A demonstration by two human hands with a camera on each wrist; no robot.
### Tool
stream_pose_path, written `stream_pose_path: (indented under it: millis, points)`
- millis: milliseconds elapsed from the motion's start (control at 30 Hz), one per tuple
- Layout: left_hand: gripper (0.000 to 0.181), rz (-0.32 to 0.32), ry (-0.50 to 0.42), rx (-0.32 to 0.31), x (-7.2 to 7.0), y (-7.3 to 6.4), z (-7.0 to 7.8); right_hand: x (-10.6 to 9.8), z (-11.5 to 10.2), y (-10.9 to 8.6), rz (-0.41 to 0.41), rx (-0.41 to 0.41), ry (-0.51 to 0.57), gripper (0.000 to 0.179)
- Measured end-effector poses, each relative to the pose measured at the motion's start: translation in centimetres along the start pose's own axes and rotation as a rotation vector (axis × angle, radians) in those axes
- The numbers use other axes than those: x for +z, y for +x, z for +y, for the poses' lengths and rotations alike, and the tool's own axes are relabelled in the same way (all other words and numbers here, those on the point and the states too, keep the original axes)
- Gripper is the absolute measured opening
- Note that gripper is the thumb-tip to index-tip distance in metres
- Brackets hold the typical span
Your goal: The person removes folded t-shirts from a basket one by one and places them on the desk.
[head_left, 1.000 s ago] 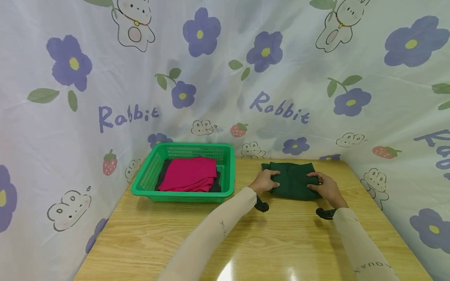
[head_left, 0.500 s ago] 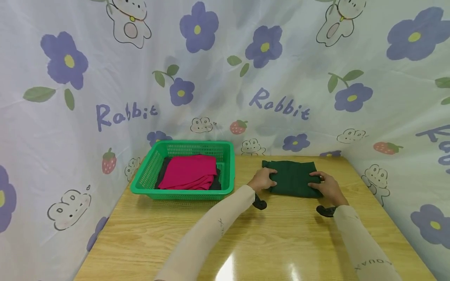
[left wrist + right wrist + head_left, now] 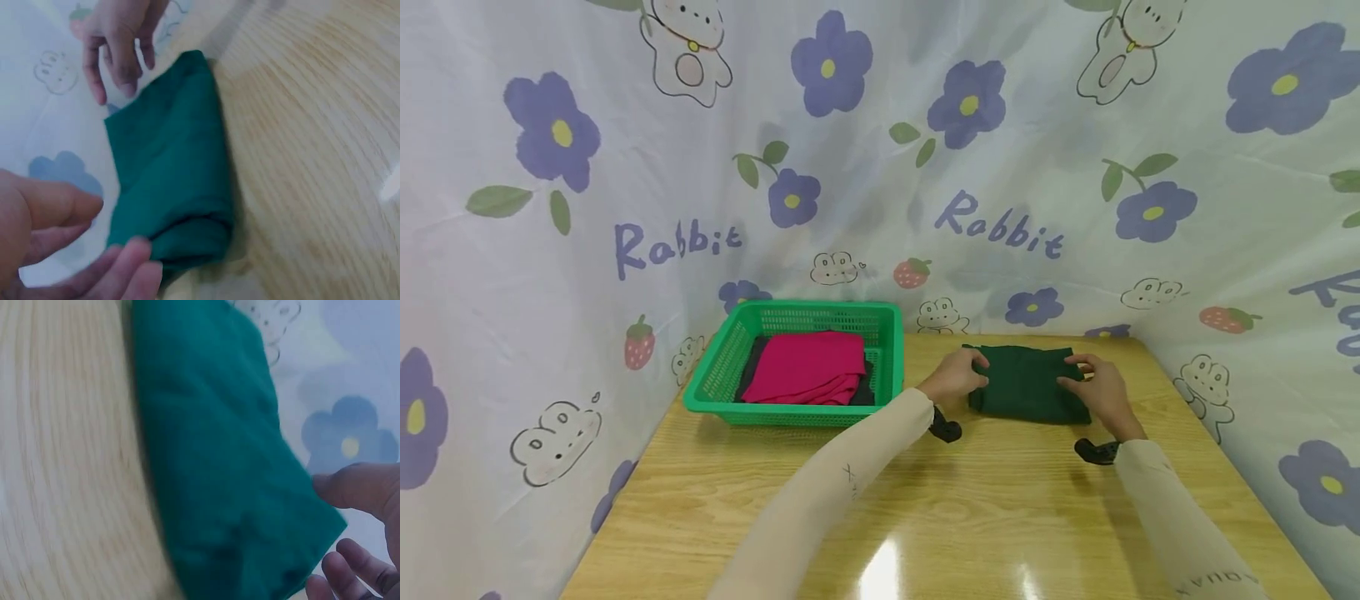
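Note:
A dark green folded cloth lies flat on the table toward the back right. At its left end is my left hand, thumb and fingers spread apart; in the left wrist view its fingertips overlap the cloth's rolled edge, and whether they touch is hard to tell. My right hand is by the opposite end. Seen from the right wrist, the thumb lies along the edge near a corner of the cloth, with the other fingers loosely bent below it and not closed around the fabric.
Left of the cloth stands a green plastic basket holding a folded pink cloth on top of dark grey fabric. The wooden table ends at a patterned curtain behind and at both sides.
Both hands have loosened at the cloth's ends. My left hand has drawn back slightly to the left, and the right fingers have lifted a little. The cloth looks smoother than a second ago.

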State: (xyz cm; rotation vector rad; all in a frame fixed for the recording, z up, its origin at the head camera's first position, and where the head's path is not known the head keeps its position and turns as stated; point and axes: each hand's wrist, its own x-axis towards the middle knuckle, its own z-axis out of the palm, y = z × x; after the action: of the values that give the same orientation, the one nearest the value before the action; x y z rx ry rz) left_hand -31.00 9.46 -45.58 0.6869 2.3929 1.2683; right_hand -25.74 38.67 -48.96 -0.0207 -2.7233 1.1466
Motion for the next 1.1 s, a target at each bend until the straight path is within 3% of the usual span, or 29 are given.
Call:
stream_pose_path:
  millis: [133,267,600,833,1100]
  points:
    - [0.034,-0.068,-0.106,0.020,-1.7,-0.8,0.4,0.3,-1.5,0.3,-0.045,-0.020,0.015,0.052]
    - [0.028,-0.088,-0.142,0.036,-3.3,-1.8,0.6,0.7,-3.2,0.8,-0.093,-0.038,0.037,0.057]
    - [0.022,-0.090,-0.144,0.090,-6.6,-4.9,0.5,2.3,-7.6,1.1,-0.157,-0.113,0.097,0.060]
    - [0.020,-0.059,-0.142,0.129,-9.1,-6.8,-0.8,3.6,-10.3,0.9,-0.177,-0.164,0.133,0.056]
    - [0.021,-0.016,-0.122,0.108,-12.4,-8.4,-2.3,5.3,-13.1,1.5,-0.241,-0.187,0.171,0.055]
